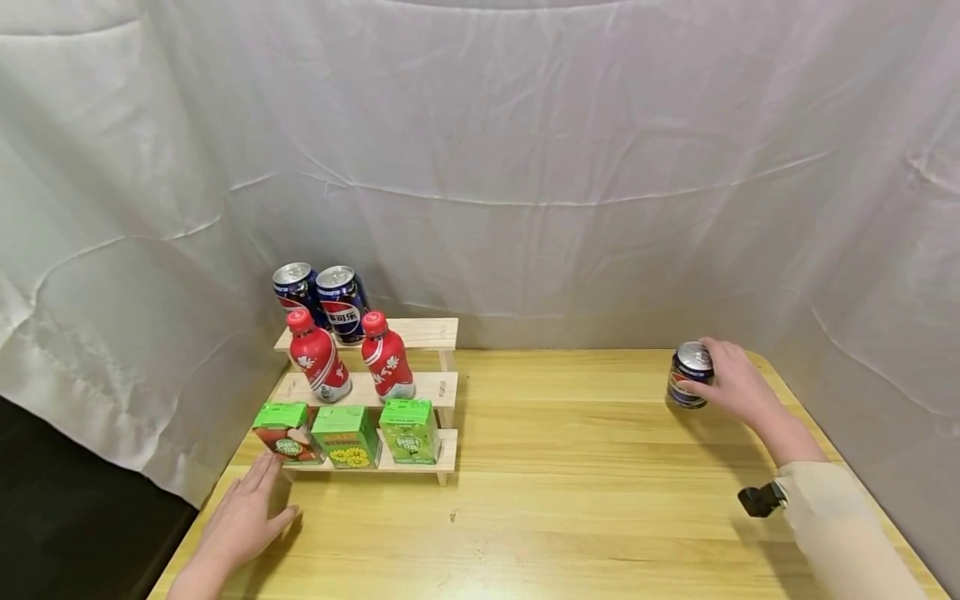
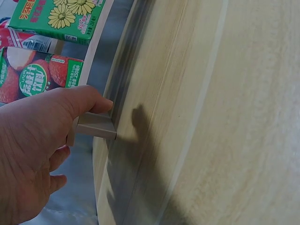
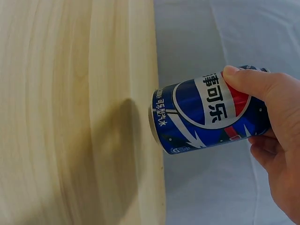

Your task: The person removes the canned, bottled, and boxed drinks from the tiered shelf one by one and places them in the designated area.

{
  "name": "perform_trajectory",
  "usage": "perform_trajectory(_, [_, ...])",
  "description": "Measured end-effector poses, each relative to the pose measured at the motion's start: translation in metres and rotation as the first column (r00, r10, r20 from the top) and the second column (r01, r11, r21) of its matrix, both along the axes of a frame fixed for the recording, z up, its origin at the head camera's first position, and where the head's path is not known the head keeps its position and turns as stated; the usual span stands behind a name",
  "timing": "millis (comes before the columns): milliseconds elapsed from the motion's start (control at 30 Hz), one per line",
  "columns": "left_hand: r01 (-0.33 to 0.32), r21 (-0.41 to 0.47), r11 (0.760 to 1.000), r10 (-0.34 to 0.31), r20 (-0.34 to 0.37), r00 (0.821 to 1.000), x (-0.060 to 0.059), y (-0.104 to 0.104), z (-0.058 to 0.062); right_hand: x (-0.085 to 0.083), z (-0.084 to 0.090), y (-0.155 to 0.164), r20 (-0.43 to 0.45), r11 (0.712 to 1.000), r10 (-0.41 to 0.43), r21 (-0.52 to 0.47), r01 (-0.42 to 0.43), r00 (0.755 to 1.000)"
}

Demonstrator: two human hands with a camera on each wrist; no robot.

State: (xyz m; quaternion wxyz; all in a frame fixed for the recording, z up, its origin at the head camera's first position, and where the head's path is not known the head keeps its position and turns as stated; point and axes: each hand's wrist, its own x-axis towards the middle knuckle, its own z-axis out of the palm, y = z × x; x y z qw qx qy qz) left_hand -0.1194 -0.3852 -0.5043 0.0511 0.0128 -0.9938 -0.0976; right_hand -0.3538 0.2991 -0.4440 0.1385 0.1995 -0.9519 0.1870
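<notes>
Cut-off and hidden parts
My right hand runs off the frame edge; its fingers hide the Pepsi can's far side.

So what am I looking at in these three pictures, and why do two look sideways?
No machine here: a person works with bare hands. The wide picture comes from a camera on the head; the sideways ones from cameras on the wrists. On the wooden table stands a small stepped shelf with two cans, two red bottles and three green juice cartons. The right hand grips a blue can, seen close in the right wrist picture. The left hand lies flat by the shelf, thumb at its foot.
</notes>
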Motion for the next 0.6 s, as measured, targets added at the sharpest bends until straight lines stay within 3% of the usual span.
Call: perform_trajectory(600, [-0.002,-0.004,1.000,0.002,-0.003,1.000,0.000,-0.001,-0.003,-0.008,-0.025,0.022,0.027,1.000,-0.008,0.016,0.008,1.000])
